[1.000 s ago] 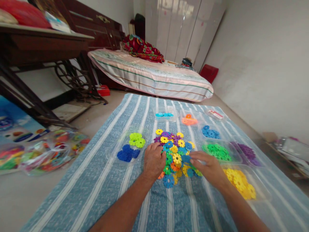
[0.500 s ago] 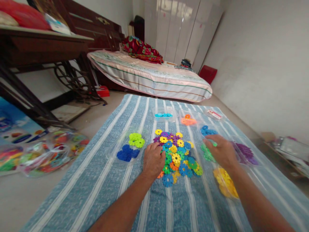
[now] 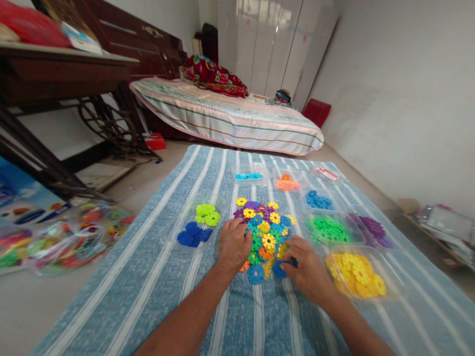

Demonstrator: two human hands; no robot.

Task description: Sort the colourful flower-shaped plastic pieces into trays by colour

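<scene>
The pile of mixed discs (image 3: 265,232) lies mid-way on the striped cloth (image 3: 208,296). Your left hand (image 3: 233,244) rests curled on its left edge, and your right hand (image 3: 306,267) bends over a blue disc (image 3: 278,269) at its near edge. I cannot tell whether either grip has closed on a piece. The discs overlap, so lifting one may drag its neighbours. Your right wrist could nudge the yellow tray (image 3: 399,289) just beside it.

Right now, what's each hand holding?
Left hand: curled on the heap of multicoloured plastic flower discs; cannot tell.
Right hand: touching the heap's edge; cannot tell.
</scene>
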